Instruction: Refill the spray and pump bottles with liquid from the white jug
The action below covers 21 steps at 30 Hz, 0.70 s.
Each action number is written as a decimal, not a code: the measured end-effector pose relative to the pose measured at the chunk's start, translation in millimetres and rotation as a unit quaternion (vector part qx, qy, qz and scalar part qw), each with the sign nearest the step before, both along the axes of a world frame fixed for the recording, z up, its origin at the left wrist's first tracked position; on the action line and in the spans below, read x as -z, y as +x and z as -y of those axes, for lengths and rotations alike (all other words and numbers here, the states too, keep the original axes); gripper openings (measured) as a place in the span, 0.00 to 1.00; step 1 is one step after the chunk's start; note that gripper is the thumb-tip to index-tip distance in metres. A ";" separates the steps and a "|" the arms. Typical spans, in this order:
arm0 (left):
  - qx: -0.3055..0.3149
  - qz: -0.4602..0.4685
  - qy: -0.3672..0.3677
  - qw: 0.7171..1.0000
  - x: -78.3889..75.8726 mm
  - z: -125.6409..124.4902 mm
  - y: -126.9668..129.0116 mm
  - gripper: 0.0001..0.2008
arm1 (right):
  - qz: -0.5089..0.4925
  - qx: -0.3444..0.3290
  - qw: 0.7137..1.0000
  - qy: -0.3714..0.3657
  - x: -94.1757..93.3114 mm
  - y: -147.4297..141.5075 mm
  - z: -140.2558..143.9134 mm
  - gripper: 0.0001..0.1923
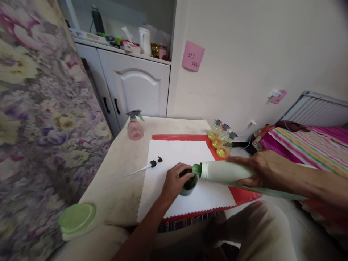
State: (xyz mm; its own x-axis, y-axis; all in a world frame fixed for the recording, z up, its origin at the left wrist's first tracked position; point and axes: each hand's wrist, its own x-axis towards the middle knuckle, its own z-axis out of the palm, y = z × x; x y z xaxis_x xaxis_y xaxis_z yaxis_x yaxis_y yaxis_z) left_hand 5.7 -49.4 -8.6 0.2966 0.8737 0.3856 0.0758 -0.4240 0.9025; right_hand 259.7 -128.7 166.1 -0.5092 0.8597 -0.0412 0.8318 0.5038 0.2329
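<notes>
My left hand [175, 179] is wrapped round the top of a small dark green bottle [188, 187], which stands on the white sheet [209, 192]. My right hand [261, 168] grips a large pale green bottle [221, 172] from the right and holds it tipped on its side. Its threaded neck faces left, and a green spout at the mouth reaches the top of the dark bottle. Whether liquid is flowing, I cannot tell. Left of my hands lies a black pump dispenser head [153, 164] with a white tube.
A pink spray bottle [135, 129] stands at the table's far left. Several spray bottles with yellow liquid [224, 148] stand at the far right. Under the white sheet is a red sheet [179, 137]. A round green lid [77, 217] is at the near left, by a floral curtain [46, 108].
</notes>
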 end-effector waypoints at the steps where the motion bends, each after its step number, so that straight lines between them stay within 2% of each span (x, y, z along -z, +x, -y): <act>1: 0.000 0.001 0.002 1.000 0.1 -0.1 0.0 0.07 | -0.005 -0.001 1.000 0.000 0.4 0.3 -0.1 0.30; 14: 0.005 -0.001 0.014 1.000 2.4 -1.5 0.1 0.07 | -0.081 0.058 0.993 -0.058 9.3 3.7 6.4 0.32; 21: 0.003 -0.008 0.022 1.000 2.1 -1.3 -0.6 0.06 | -0.114 0.083 0.987 -0.080 17.1 5.8 9.1 0.28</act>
